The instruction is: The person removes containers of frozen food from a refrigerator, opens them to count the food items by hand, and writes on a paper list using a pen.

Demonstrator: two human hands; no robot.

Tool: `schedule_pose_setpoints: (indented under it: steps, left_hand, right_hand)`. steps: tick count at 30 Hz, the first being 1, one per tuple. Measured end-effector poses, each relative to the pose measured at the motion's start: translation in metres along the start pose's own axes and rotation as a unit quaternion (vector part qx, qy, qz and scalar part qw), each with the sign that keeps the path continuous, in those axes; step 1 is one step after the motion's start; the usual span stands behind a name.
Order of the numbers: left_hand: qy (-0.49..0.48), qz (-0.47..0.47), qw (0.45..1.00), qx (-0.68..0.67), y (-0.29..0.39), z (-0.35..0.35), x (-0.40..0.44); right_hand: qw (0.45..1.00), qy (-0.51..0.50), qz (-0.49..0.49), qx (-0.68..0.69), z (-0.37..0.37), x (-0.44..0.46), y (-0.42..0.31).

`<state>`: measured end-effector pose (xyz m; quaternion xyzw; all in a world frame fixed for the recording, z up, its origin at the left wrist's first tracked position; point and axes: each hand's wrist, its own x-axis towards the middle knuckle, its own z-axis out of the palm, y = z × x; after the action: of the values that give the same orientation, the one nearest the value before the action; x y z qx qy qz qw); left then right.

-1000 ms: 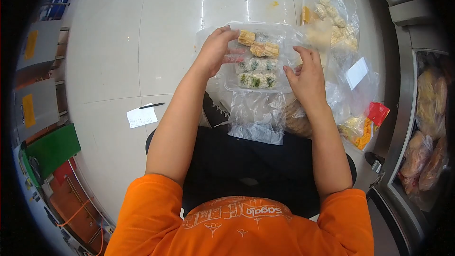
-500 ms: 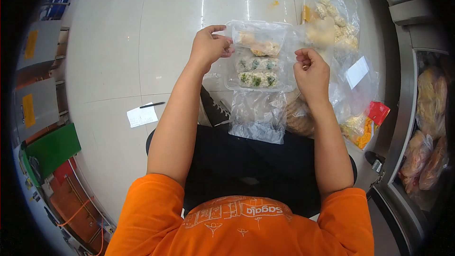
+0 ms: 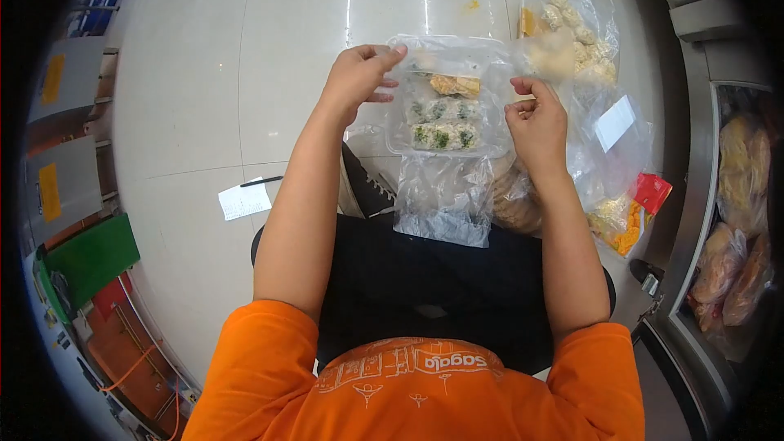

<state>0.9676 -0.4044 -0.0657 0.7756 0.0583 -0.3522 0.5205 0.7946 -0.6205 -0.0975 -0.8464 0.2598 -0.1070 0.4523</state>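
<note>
A clear plastic container (image 3: 395, 144) lies on the floor in front of me, with food rolls in it. The lowest roll (image 3: 443, 138) has green bits, and a yellowish piece (image 3: 455, 86) lies higher up. A translucent plastic sheet (image 3: 457, 55) covers the upper part of the contents. My left hand (image 3: 359, 82) is at the container's upper left, its fingers apart and the fingertips by the sheet's edge. Right of the container, my right hand (image 3: 537, 124) has its fingers curled in a pinch; what they hold, if anything, cannot be made out.
An empty-looking clear bag (image 3: 443, 204) lies below the container. Bags of pale food (image 3: 590, 57), a white paper (image 3: 615, 124) and a red-and-yellow packet (image 3: 652, 193) are to the right. A pen (image 3: 261, 181) rests on a note (image 3: 245, 202) at left. An open freezer compartment (image 3: 694, 220) stands far right.
The translucent sheet has come down over the upper rolls. My left hand has moved left off the food, and my right hand's fingers have curled in.
</note>
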Motion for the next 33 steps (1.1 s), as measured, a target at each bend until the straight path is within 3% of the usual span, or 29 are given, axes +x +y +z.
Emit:
schedule_pose_setpoints:
  steps: [3, 6, 9, 12, 19, 28, 33]
  left_hand:
    - [-0.061, -0.057, 0.987, 0.136, 0.0, -0.005, -0.002]
    - [-0.054, 0.072, 0.953, 0.289, -0.004, -0.003, -0.013]
    - [-0.062, 0.082, 0.971, 0.217, -0.008, -0.005, -0.008]
    - [0.0, 0.106, 0.965, 0.241, -0.007, -0.006, -0.007]
    - [0.038, 0.14, 0.936, 0.32, -0.015, -0.009, 0.001]
    - [0.021, 0.089, 0.957, 0.276, -0.007, -0.006, -0.005]
    - [0.031, 0.099, 0.965, 0.242, -0.005, -0.003, -0.006]
  right_hand:
    - [0.996, -0.038, 0.039, -0.077, -0.008, -0.004, -0.016]
    - [0.99, -0.069, 0.05, -0.113, -0.005, -0.008, -0.017]
    - [0.991, -0.066, 0.066, -0.096, -0.005, -0.006, -0.015]
    - [0.994, -0.045, 0.053, -0.085, -0.005, -0.005, -0.014]
    - [0.993, -0.031, 0.014, -0.113, -0.007, -0.008, -0.015]
    - [0.973, -0.142, 0.0, -0.185, -0.012, -0.019, -0.03]
    - [0.969, -0.138, -0.007, -0.203, -0.002, -0.023, -0.032]
